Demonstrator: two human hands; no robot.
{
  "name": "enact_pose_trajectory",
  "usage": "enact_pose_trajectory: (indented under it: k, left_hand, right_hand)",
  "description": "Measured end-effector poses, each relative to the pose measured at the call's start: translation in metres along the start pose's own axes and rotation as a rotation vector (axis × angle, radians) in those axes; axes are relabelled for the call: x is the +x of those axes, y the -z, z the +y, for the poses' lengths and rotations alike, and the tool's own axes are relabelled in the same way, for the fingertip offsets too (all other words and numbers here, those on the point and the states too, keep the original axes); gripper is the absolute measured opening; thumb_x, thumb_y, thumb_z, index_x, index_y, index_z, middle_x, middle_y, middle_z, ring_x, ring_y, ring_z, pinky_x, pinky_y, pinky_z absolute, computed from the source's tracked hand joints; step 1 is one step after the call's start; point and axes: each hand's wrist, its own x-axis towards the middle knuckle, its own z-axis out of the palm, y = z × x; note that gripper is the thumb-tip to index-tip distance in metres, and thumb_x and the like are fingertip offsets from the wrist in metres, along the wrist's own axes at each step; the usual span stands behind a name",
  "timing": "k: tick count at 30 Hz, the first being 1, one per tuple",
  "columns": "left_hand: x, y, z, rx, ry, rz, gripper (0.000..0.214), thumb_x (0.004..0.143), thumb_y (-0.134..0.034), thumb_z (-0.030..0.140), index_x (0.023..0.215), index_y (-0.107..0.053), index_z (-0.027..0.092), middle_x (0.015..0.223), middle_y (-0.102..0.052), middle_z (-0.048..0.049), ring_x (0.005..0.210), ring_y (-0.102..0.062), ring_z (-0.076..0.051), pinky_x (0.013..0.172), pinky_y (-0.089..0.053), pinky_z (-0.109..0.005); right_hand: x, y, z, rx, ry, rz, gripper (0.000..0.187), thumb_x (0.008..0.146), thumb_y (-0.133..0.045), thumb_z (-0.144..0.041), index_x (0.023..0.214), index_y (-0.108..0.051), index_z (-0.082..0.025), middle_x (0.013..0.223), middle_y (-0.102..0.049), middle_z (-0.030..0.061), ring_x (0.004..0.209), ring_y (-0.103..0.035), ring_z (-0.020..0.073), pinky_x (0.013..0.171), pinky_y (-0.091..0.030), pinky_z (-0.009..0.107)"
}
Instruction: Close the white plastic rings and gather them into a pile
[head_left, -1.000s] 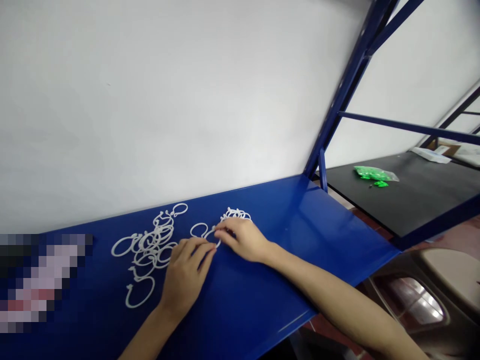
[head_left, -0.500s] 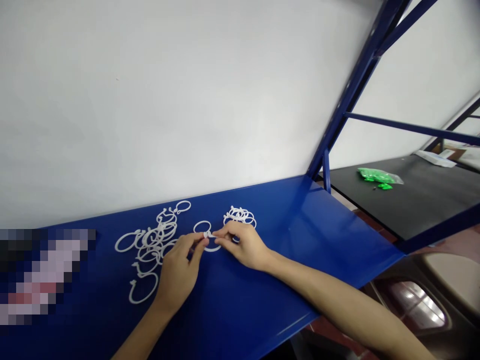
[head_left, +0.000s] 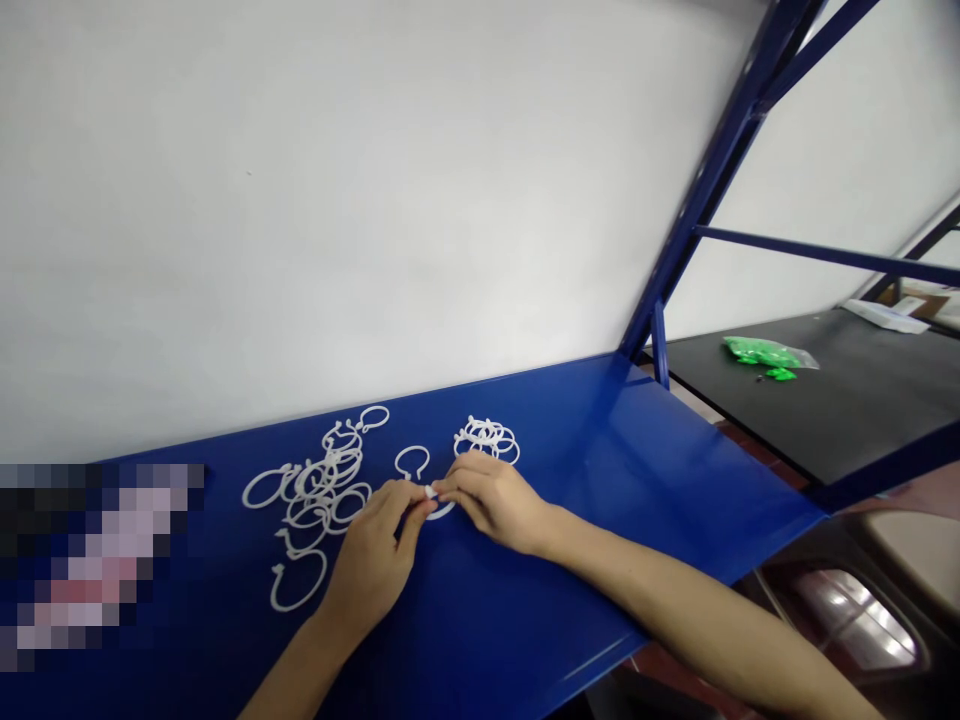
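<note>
Both my hands meet over a blue metal shelf (head_left: 570, 470). My left hand (head_left: 371, 565) and my right hand (head_left: 495, 500) each pinch one white plastic ring (head_left: 435, 500) between their fingertips, just above the shelf. To the left lies a loose pile of white rings (head_left: 319, 490), with one open ring (head_left: 296, 590) nearer me. A single closed ring (head_left: 412, 462) lies just beyond my fingers. A small neat stack of rings (head_left: 487, 437) sits behind my right hand.
A white wall rises behind the shelf. A blue upright post (head_left: 697, 210) stands at the shelf's right end. Beyond it a black shelf (head_left: 840, 400) carries a green bag (head_left: 765, 352). A blurred patch covers the shelf's left end.
My hands have come together on the ring and lifted it slightly; the view has shifted a little.
</note>
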Motion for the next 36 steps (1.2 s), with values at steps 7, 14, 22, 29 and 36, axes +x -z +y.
enact_pose_trajectory:
  k: [7, 14, 22, 29, 36]
  left_hand:
    - [0.011, -0.003, -0.026, 0.443, -0.073, -0.053, 0.032, 0.095, -0.051, 0.034, 0.118, -0.067, 0.018, 0.114, -0.069, -0.0123, 0.107, -0.056, -0.032, 0.094, -0.046, -0.048]
    - [0.008, -0.001, -0.029, 0.423, -0.070, -0.056, 0.020, 0.095, -0.053, 0.034, 0.092, -0.068, 0.021, 0.100, -0.070, -0.0077, 0.098, -0.057, -0.028, 0.090, -0.045, -0.044]
    - [0.012, 0.009, -0.013, 0.006, 0.149, -0.009, 0.034, 0.095, -0.049, 0.053, 0.090, -0.065, 0.023, 0.085, -0.069, -0.0031, 0.083, -0.063, -0.022, 0.082, -0.048, -0.037]
    - [0.009, 0.007, -0.002, -0.563, 0.506, -0.154, 0.040, 0.093, -0.048, 0.060, 0.094, -0.062, 0.023, 0.081, -0.067, -0.0002, 0.078, -0.065, -0.018, 0.080, -0.051, -0.033]
    - [0.012, 0.005, 0.002, -0.675, 0.579, -0.102, 0.039, 0.085, -0.064, 0.056, 0.101, -0.064, 0.021, 0.090, -0.072, -0.0025, 0.079, -0.069, -0.018, 0.081, -0.053, -0.033]
  right_hand:
    - [0.004, 0.017, 0.034, -0.249, -0.247, 0.072, 0.020, 0.101, -0.049, -0.019, 0.109, -0.068, -0.015, 0.105, -0.063, 0.0111, 0.093, -0.060, 0.0194, 0.084, -0.054, 0.033]
    - [0.003, 0.022, 0.043, -0.360, -0.307, 0.041, 0.028, 0.099, -0.054, -0.019, 0.123, -0.064, -0.012, 0.103, -0.064, 0.0121, 0.094, -0.058, 0.0230, 0.087, -0.055, 0.039]
    - [0.006, 0.020, 0.016, -0.245, -0.194, 0.071, 0.025, 0.101, -0.050, -0.025, 0.118, -0.066, -0.016, 0.104, -0.066, 0.0108, 0.096, -0.059, 0.0222, 0.089, -0.054, 0.038]
    - [0.003, 0.001, -0.005, 0.124, -0.152, 0.017, 0.018, 0.100, -0.053, -0.024, 0.115, -0.061, -0.017, 0.104, -0.069, 0.0080, 0.096, -0.065, 0.0183, 0.088, -0.054, 0.032]
    - [0.002, -0.003, -0.004, 0.307, -0.250, 0.168, 0.009, 0.098, -0.059, -0.026, 0.099, -0.063, -0.019, 0.090, -0.072, 0.0033, 0.076, -0.067, 0.0135, 0.071, -0.053, 0.024]
